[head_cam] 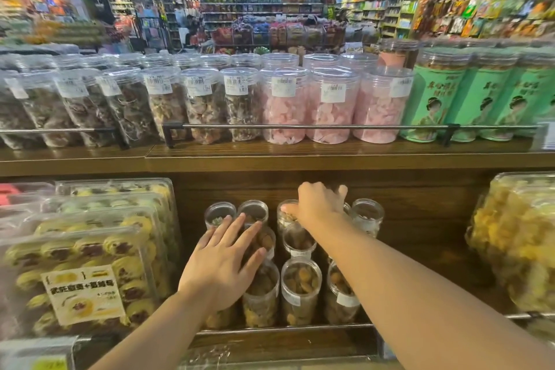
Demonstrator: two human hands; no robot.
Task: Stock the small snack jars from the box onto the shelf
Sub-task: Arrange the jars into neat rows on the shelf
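Note:
Several small clear snack jars [301,290] with brown and orange snacks stand in rows on the lower wooden shelf [420,228], behind a low metal rail [285,328]. My left hand [222,267] lies flat with straight fingers on the lids of the left-hand jars. My right hand [318,204] reaches to the back row and curls over the top of a small jar there, mostly hiding it; my thumb touches the neighbouring jar [285,218]. Two more jars [220,213] stand at the back left. The box is out of view.
Clear trays of yellow pastries [84,264] crowd the shelf's left side, and bags of yellow snacks [516,234] its right. The upper shelf [300,156] holds large jars of pink sweets [330,105], brown snacks [204,105] and green canisters [432,99] behind a rail.

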